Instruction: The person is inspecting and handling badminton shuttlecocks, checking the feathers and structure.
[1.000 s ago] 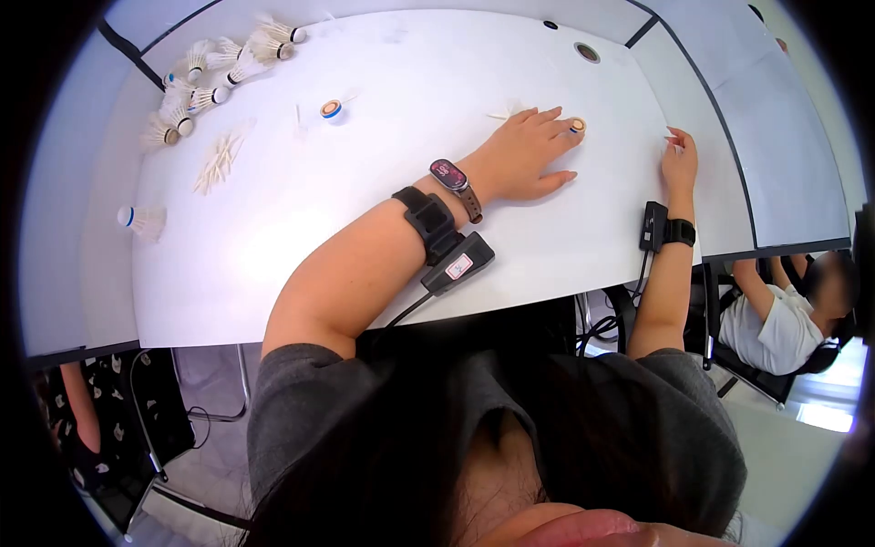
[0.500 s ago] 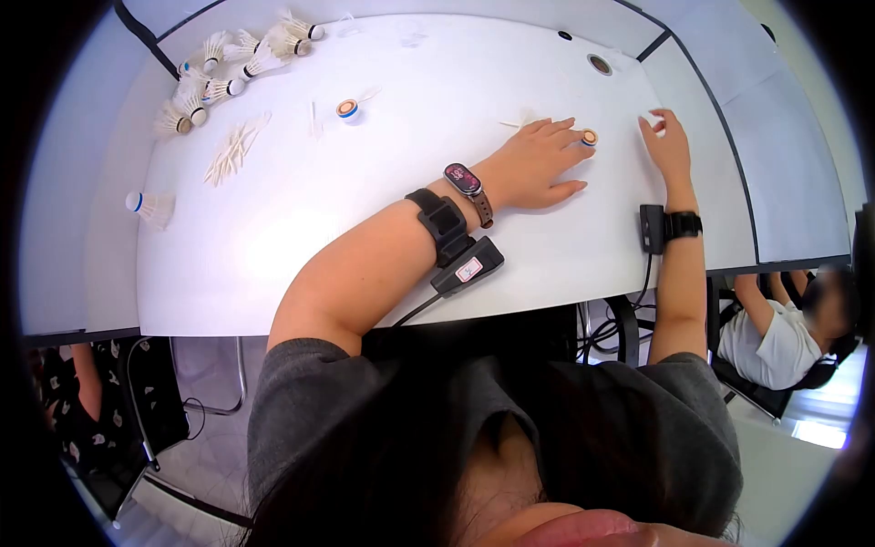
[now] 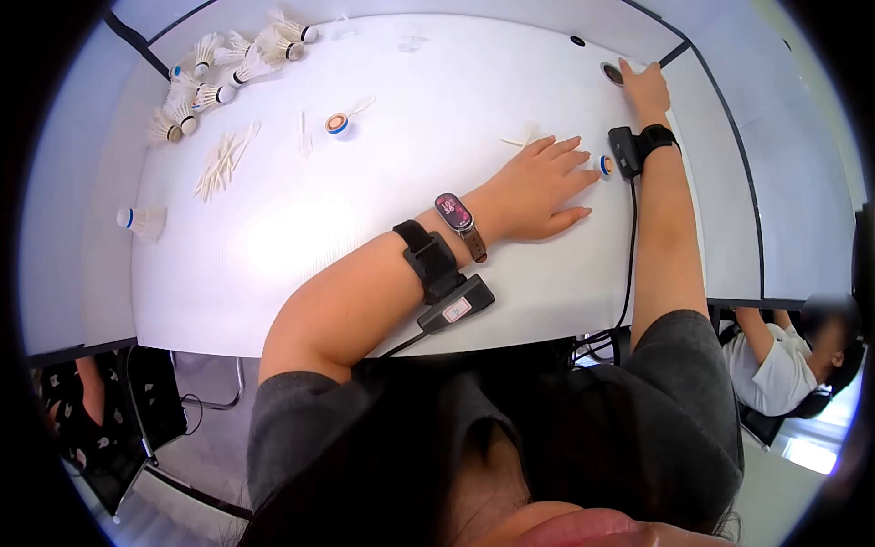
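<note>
My left hand [image 3: 545, 187] lies over the white table with its fingers stretched and spread, holding nothing. Right at its fingertips is a small shuttlecock cork base [image 3: 605, 165] with a blue band. Thin pale feather pieces [image 3: 521, 140] lie just beyond the knuckles. My right hand [image 3: 647, 91] is extended to the far right corner, thumb and fingers apart, beside a round dark disc [image 3: 613, 75] with a pale rim. Another cork base [image 3: 337, 124] with a blue band stands near mid-table, a feather next to it.
Several feathered shuttlecocks [image 3: 214, 95] crowd the far left corner. A heap of white feather shafts [image 3: 224, 164] lies nearer, and one shuttlecock [image 3: 137, 220] lies by the left edge. Partition walls [image 3: 720, 128] bound the table. A black cable [image 3: 631, 264] hangs from my right wrist device. People sit on both sides.
My right hand has moved away toward the far right corner, up to the round disc. My left hand stays spread; the cork base by it has turned and now lies slightly farther right.
</note>
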Available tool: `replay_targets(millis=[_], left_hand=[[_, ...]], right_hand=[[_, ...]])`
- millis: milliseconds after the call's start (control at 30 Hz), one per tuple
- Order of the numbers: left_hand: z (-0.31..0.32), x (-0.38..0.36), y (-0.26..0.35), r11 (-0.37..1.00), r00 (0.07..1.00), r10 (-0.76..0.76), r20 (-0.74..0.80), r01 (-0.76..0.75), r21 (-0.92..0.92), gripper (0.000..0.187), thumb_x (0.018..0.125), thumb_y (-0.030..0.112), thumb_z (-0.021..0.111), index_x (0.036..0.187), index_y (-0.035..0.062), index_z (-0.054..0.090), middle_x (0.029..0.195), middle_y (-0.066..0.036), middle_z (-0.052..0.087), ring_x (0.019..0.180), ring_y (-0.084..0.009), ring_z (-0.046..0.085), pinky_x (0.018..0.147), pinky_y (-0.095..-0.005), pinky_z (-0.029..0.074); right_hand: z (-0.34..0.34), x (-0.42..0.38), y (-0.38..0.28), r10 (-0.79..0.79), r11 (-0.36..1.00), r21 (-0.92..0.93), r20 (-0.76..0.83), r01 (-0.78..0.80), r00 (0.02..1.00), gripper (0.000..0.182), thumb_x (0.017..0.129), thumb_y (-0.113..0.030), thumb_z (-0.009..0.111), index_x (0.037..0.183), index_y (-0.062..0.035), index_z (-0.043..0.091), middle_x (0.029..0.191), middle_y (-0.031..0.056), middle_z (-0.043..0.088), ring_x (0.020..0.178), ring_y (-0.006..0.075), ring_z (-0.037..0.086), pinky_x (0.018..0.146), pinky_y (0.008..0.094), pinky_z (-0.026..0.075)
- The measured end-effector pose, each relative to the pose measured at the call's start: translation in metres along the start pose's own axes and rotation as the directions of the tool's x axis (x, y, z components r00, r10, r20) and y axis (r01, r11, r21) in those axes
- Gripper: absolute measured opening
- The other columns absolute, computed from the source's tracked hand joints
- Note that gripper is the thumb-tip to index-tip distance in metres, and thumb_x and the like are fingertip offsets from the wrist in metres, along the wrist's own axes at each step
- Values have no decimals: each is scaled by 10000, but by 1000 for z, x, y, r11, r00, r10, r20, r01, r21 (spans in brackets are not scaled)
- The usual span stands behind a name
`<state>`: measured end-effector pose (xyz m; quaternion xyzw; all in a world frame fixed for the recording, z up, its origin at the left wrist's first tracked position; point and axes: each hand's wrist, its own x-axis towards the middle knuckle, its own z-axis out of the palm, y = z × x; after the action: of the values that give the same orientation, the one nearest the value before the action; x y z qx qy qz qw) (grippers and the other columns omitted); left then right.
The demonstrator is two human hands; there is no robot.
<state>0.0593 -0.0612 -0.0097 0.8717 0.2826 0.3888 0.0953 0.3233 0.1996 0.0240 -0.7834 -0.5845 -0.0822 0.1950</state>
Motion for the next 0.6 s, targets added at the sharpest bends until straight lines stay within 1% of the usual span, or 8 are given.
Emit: replay_targets(millis=[33,133,167,300,400,433,533,600], left_hand=[[-1,1,1,1000,1000,-6,2,6,-11,466,951,335,626,1342,88,571,1417,-202,529,1393,-399,420,1142,-539,336],[0,1,2,1000,1000,-16,-15,16,-11,459,946,330,634,1332,89,574,1420,-192,527,1394,-394,422,1138,-540,340],[0,2,1,1000,1000,-14,-16,14,-11,456,944,328,637,1328,90,575,1421,-188,527,1394,-393,423,1137,-539,341],[-2,3,2,1000,1000,-11,-26,11,-11,450,939,322,644,1322,96,574,1425,-174,528,1391,-388,428,1135,-535,346],[-4,2,2,1000,1000,-6,-22,6,-1,454,938,316,645,1331,102,568,1429,-171,525,1389,-388,430,1134,-534,348],[-4,2,2,1000,1000,-2,-18,2,4,456,938,314,645,1335,104,566,1430,-172,524,1389,-388,430,1134,-534,348],[-9,4,3,1000,999,9,-41,-8,2,461,937,301,641,1349,110,558,1428,-178,524,1389,-388,430,1134,-533,350],[-11,6,4,1000,998,7,-70,-7,6,468,936,295,639,1359,114,551,1431,-182,520,1390,-389,429,1138,-534,345]], right_hand=[[0,4,2,24,1000,-10,4,-24,1000,851,820,-685,627,1285,27,597,1210,259,671,1145,408,646,952,476,512],[4,23,18,-2,1000,0,79,2,997,752,829,-668,629,1135,17,682,1144,226,706,1130,378,660,942,446,514],[9,29,24,-16,999,36,50,14,999,643,828,-623,657,1020,-13,718,1051,177,734,1060,335,687,900,409,521],[11,33,36,-63,993,98,28,60,998,514,800,-520,732,997,-45,715,967,118,737,929,270,696,824,377,523],[4,28,45,-75,984,165,15,72,997,492,796,-499,741,988,-47,718,973,118,739,939,261,699,825,370,525],[3,27,51,-132,974,182,-38,137,991,493,791,-512,754,913,-38,694,867,81,707,829,218,671,765,341,511],[-9,38,66,-210,958,221,98,184,973,534,780,-553,765,834,-34,649,759,43,626,719,173,593,701,312,480],[-20,35,67,-261,935,294,187,199,947,531,771,-579,772,784,-71,619,723,4,573,661,118,510,601,276,412]])
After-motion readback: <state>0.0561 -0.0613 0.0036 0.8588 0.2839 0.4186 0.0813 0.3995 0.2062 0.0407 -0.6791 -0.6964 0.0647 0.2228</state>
